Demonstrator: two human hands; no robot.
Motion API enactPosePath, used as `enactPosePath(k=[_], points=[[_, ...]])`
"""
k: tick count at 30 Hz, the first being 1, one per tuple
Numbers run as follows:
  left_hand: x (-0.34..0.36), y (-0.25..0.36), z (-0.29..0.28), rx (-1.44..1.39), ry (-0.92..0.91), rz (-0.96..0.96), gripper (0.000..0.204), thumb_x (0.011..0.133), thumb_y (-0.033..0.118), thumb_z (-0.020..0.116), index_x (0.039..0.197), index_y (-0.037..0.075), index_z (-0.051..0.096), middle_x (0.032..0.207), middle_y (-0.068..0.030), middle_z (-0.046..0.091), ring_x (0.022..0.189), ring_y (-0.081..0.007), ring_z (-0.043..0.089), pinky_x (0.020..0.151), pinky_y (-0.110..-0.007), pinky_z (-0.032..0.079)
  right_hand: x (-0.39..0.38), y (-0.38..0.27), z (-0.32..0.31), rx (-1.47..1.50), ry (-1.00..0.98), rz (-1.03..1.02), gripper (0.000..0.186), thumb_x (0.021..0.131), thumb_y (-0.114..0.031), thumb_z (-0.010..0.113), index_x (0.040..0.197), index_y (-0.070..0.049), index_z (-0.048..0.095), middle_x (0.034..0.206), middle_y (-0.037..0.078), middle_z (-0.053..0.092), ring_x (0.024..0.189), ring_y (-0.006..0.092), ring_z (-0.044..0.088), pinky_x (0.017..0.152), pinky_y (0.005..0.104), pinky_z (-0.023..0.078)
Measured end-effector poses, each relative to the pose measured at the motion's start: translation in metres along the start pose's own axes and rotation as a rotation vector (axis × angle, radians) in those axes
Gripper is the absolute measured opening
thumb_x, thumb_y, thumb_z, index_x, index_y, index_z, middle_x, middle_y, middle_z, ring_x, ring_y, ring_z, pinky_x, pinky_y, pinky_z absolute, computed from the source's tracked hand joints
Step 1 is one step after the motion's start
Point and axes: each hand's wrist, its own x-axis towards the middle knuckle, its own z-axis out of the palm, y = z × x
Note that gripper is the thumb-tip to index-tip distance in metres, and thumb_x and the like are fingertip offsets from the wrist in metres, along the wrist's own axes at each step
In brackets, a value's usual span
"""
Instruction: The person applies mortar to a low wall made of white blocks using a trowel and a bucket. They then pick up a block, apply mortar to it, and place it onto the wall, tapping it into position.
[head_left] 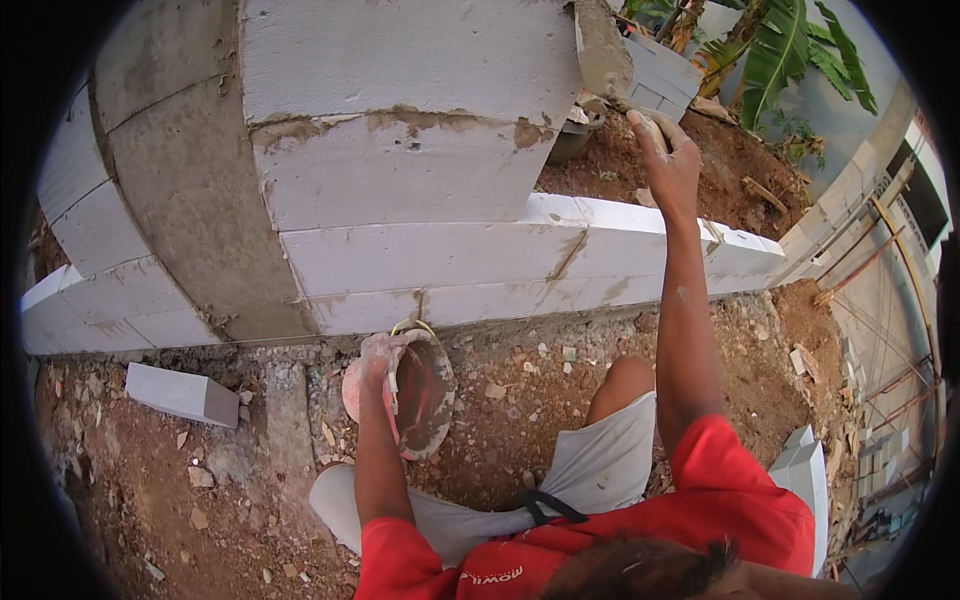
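Left hand [375, 362] low, right hand [665, 150] raised

Outdoor building site: half-laid block wall [420, 190], rubble-strewn dirt [150, 490].

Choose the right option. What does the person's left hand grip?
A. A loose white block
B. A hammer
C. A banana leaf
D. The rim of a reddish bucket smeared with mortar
D: the left hand clasps the rim of the reddish bucket, above the rubble-strewn ground.
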Motion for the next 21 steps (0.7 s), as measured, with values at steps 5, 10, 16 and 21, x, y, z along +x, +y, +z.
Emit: enactPosePath(k=[5, 10, 16, 21], points=[[0.010, -0.008, -0.019, 0.148, -0.073, 0.108, 0.038, 0.092, 0.028, 0.064, 0.086, -0.007, 0.075, 0.091, -0.0144, 0.076, 0.076, -0.0182, 0.070, 0.070, -0.027, 0.054, 0.012, 0.020, 0.032, -0.122, 0.135, -0.221, 0.040, 0.090, -0.037, 0.077, 0.113, -0.005, 0.075, 0.090, 0.015, 0.074, 0.078, 0.0209, 0.068, 0.077, 0.0323, 0.053], [0.002, -0.002, -0.008, 0.005, -0.034, 0.308, 0.016, 0.088, 0.007, 0.067, 0.086, -0.007, 0.075, 0.071, -0.0103, 0.069, 0.057, -0.0153, 0.062, 0.052, -0.024, 0.046, -0.016, 0.011, 0.014, -0.036, -0.053, 0.045, 0.039, 0.091, -0.037, 0.076, 0.113, -0.005, 0.076, 0.085, 0.009, 0.072, 0.078, 0.0167, 0.065, 0.075, 0.0297, 0.051], [-0.001, 0.006, -0.011, 0.001, -0.034, 0.097, 0.026, 0.094, 0.010, 0.057, 0.095, -0.006, 0.077, 0.083, -0.0128, 0.075, 0.065, -0.0146, 0.065, 0.058, -0.023, 0.050, -0.010, -0.006, -0.010, 0.279, -0.102, 0.308, 0.047, 0.097, -0.044, 0.069, 0.118, -0.002, 0.073, 0.072, 0.002, 0.061, 0.059, 0.0083, 0.055, 0.051, 0.0250, 0.044], [-0.007, 0.014, -0.002, -0.048, -0.028, -0.005, 0.024, 0.095, 0.007, 0.056, 0.094, -0.008, 0.076, 0.086, -0.0123, 0.076, 0.064, -0.0131, 0.065, 0.057, -0.022, 0.049, -0.012, -0.028, 0.004, 0.344, -0.187, 0.383, 0.046, 0.098, -0.049, 0.067, 0.110, -0.006, 0.070, 0.069, 0.001, 0.058, 0.053, 0.0075, 0.053, 0.046, 0.0243, 0.043]])
